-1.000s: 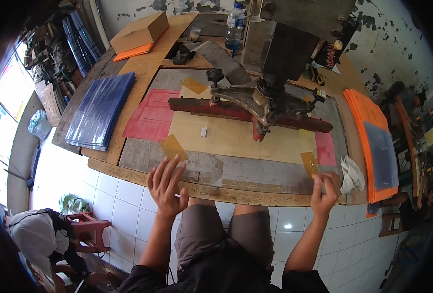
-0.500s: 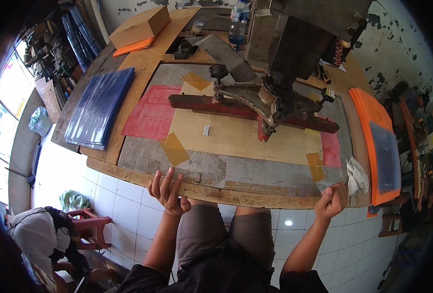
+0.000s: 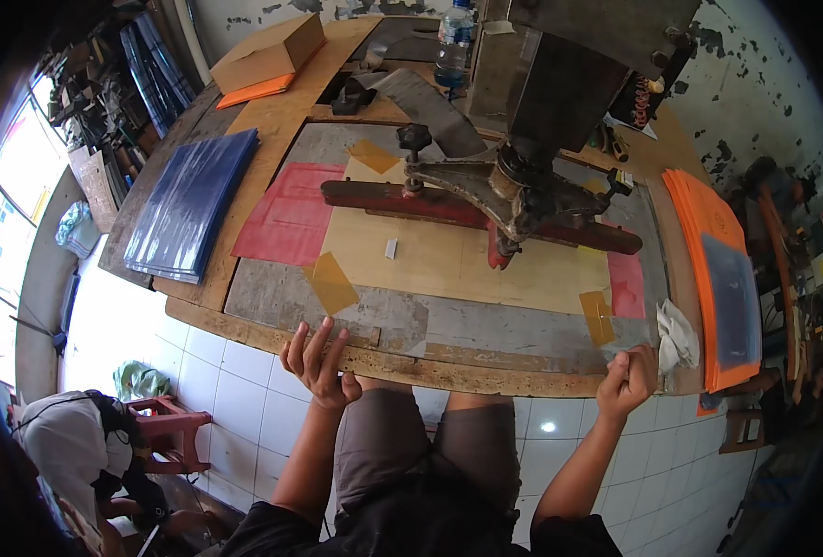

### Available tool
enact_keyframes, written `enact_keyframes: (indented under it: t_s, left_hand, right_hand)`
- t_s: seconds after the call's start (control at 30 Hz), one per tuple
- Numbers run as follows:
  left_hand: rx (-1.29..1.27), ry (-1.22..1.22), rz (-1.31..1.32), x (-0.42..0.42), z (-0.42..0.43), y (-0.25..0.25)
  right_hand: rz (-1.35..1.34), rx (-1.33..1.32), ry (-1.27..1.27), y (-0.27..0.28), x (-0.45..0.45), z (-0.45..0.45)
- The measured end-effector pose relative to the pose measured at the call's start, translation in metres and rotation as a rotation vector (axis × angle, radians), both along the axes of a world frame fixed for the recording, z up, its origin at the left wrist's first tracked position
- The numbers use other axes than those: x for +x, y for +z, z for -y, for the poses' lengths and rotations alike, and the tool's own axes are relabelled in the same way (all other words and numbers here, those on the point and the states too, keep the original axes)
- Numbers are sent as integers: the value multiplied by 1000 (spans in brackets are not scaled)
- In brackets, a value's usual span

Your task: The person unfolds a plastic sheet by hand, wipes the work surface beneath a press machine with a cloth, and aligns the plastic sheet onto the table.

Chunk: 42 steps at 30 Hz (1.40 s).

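Now the two hands are well apart at the front edge of the desk [image 3: 486,380], lower in the frame than one second ago. The left hand [image 3: 320,371], left of the lower centre, has its fingers spread and bent against the wooden edge, with nothing visible in its grasp; earlier its fingertips reached up to the left amber strip [image 3: 334,286], which now lies uncovered just above them. The right hand [image 3: 628,381], at the lower right, has moved down from the right amber strip [image 3: 598,318] to the edge beside a crumpled white cloth [image 3: 677,336]. Its fingers are curled, and whether they grip the edge or anything else cannot be told. Compared with half a second ago, both hands are nearly unchanged.

The cream sheet [image 3: 430,260] stays in the middle of the frame on the grey plate [image 3: 513,331], beneath the red crossbar [image 3: 393,202] of the press, with a small white slip [image 3: 391,249] on it. A pink sheet [image 3: 286,213] lies at its left end, a smaller pink piece [image 3: 626,281] at its right. Clear bluish plastic sheets [image 3: 190,206] at the left and orange folders [image 3: 706,232] at the right keep their places.
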State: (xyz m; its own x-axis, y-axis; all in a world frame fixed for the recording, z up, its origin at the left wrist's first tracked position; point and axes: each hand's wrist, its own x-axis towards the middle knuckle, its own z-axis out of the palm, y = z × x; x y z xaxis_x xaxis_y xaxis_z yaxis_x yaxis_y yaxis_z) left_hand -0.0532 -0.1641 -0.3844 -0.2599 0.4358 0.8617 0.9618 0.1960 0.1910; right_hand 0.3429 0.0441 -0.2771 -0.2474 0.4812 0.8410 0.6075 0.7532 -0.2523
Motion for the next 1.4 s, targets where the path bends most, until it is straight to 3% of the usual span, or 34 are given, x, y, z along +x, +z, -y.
enact_keyframes:
  t_s: [1.4]
  left_hand:
    - [-35, -46, 67, 4, 1, 12]
  right_hand:
    - [46, -41, -8, 7, -5, -2]
